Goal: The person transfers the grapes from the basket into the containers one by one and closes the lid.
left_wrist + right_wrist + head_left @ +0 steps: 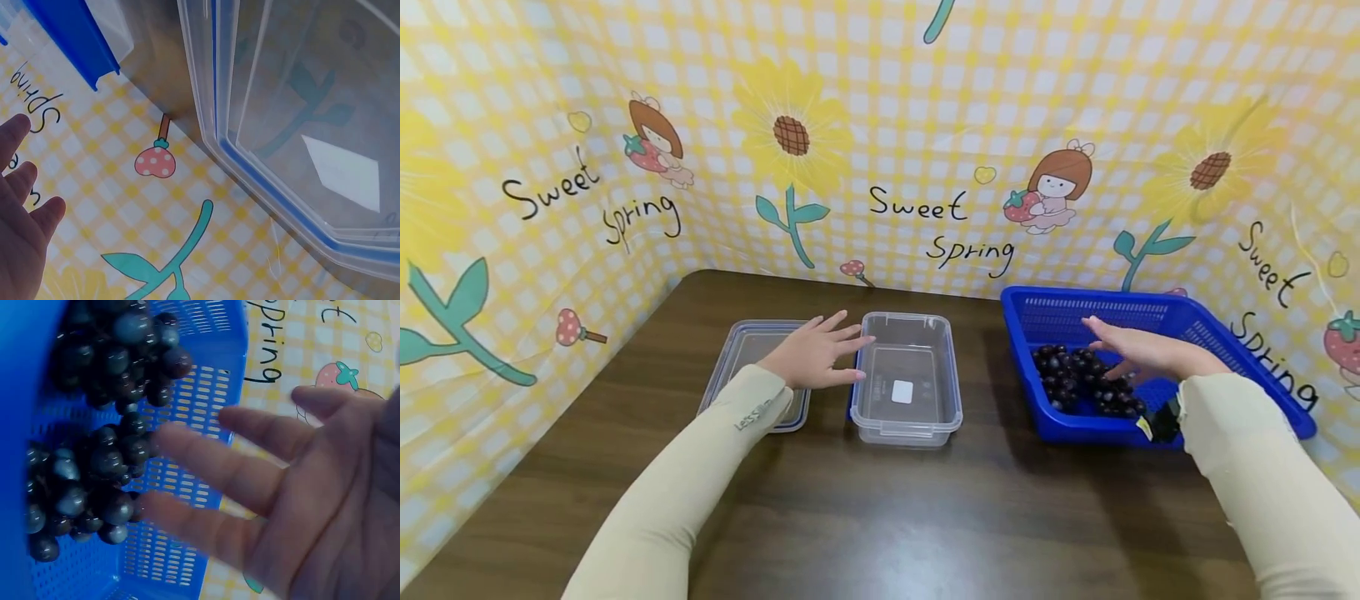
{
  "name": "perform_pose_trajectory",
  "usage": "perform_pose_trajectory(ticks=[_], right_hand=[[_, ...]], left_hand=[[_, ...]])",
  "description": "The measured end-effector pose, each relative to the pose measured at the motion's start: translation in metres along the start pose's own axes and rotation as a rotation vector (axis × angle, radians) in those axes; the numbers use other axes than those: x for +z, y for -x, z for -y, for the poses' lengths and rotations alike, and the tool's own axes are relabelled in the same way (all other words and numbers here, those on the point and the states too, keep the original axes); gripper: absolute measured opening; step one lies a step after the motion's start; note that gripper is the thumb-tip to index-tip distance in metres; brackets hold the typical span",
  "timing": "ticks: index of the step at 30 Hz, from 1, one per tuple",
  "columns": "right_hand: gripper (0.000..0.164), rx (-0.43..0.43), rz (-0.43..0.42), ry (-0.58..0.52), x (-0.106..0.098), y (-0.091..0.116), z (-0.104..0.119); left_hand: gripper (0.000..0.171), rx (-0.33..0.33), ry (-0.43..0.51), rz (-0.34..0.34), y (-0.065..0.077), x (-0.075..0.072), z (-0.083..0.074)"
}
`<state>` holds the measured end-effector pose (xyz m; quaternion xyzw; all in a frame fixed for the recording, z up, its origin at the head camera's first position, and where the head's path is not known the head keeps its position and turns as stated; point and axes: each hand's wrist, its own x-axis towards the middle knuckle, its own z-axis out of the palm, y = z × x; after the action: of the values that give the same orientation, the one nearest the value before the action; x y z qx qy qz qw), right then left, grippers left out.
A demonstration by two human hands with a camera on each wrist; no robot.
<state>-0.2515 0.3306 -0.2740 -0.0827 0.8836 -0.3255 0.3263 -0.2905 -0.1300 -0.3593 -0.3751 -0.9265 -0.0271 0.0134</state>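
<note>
Closest to my head feed, two pale sleeves (662, 492) reach in over one dark wood-grain table (880, 517). Beside the right cuff I get one dark object (1165, 422) with a yellow patch, and I cannot tell what it is. Past that I count one clear container (910, 432), upright and uncovered, with one white label (902, 392) showing at its base, and one lid (741, 346) lying flat just to its left, edged in blue. The left hand (820, 354) is over the gap between the two, fingers straight and fanned wide, grasping nothing; its tips overlap the container's rim in my view, though I cannot tell whether they touch it. On the right stands one blue basket (1090, 432) with slotted walls. The right hand (1138, 350) is above it, released too: on my wrist feed its fingers are stretched out and spread, two tips in front of the fruit, contact unclear to me. The black grapes (1060, 379) lie inside, toward the basket's left side, in what look like two bunches; they are round and glossy with bluish highlights, too crowded for me to count singly. Behind everything hangs a yellow-and-white checked cloth (895, 150), printed with "Sweet Spring" three times.
</note>
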Motion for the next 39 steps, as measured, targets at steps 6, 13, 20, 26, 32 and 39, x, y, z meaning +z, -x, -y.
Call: perform_pose_trajectory(ticks=[6, 13, 20, 26, 32, 39], right_hand=[[0.082, 0.073, 0.025, 0.019, -0.004, -0.009, 0.001], [0.095, 0.142, -0.004, 0.055, 0.003, -0.025, 0.006], [0.096, 0.148, 0.013, 0.150, 0.005, -0.039, 0.010], [0.096, 0.176, 0.039, 0.174, 0.002, -0.044, 0.012], [0.092, 0.170, 0.075, 0.107, -0.003, -0.052, 0.008], [0.091, 0.160, 0.095, 0.144, -0.003, -0.063, 0.005]], left_hand=[[0.063, -0.014, 0.024, 0.017, -0.004, 0.003, 0.000], [0.066, 0.015, -0.055, 0.047, -0.006, 0.008, 0.000], [0.070, 0.006, -0.012, 0.072, -0.002, 0.016, -0.001], [0.072, 0.001, -0.004, 0.080, -0.002, 0.021, -0.001], [0.072, -0.002, 0.004, 0.085, -0.001, 0.019, -0.001], [0.074, 0.004, 0.020, 0.068, 0.001, 0.018, -0.002]])
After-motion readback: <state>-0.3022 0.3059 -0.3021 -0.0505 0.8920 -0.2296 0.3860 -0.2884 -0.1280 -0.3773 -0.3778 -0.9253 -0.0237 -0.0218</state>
